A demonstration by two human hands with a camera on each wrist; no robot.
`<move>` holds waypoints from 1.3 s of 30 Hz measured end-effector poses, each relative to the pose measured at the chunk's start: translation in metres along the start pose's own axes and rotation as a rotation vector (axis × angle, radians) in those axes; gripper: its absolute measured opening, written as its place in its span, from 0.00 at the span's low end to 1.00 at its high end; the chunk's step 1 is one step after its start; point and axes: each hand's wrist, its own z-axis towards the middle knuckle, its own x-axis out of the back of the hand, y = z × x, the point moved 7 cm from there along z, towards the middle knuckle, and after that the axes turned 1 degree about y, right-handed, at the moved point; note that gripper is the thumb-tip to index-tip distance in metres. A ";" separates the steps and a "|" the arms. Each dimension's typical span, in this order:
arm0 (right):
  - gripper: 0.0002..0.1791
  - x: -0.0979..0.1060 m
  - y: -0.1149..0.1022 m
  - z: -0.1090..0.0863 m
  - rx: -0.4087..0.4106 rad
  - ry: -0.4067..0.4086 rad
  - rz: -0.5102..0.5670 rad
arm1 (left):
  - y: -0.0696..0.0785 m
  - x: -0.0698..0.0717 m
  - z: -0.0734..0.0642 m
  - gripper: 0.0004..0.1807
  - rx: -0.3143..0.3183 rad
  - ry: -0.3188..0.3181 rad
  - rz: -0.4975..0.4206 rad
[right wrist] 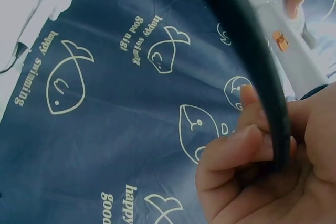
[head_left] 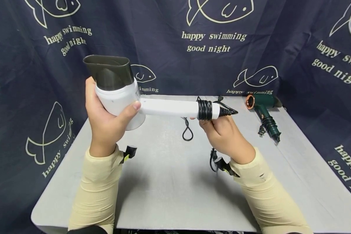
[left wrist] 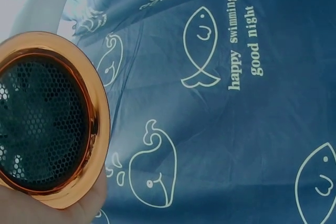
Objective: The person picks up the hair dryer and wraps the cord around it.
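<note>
A white hair dryer (head_left: 169, 108) is held up above the table, its dark flat nozzle (head_left: 111, 76) pointing up and its handle to the right. My left hand (head_left: 103, 126) grips the round body, thumb near the handle. The left wrist view shows the copper-rimmed air intake (left wrist: 97, 108) close up. Black cord is wound in a coil (head_left: 205, 110) around the handle's end. Under that end is my right hand (head_left: 228, 136); in the right wrist view its fingers (right wrist: 231, 156) curl round a length of black cord (right wrist: 257, 61).
A dark green hair dryer (head_left: 264, 113) with its cord wound round the handle lies at the table's back right. Another white hair dryer (right wrist: 50, 11) lies on the table in the right wrist view. A black cord loop (head_left: 188, 135) lies mid-table. Patterned dark blue curtains (head_left: 169, 29) surround the table.
</note>
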 end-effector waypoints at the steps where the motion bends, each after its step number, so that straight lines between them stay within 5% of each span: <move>1: 0.12 -0.001 0.000 0.000 -0.006 -0.009 -0.011 | -0.001 0.000 0.000 0.37 0.001 0.005 -0.002; 15: 0.11 -0.011 -0.014 -0.004 -0.081 -0.147 -0.066 | -0.001 0.008 0.003 0.35 -0.024 0.112 0.042; 28: 0.07 -0.010 -0.035 -0.017 -0.256 -0.274 0.236 | -0.008 0.012 0.002 0.36 -0.004 0.154 0.059; 39: 0.07 0.001 -0.054 -0.020 -0.149 -0.234 0.219 | -0.010 0.011 0.003 0.36 -0.024 0.150 0.049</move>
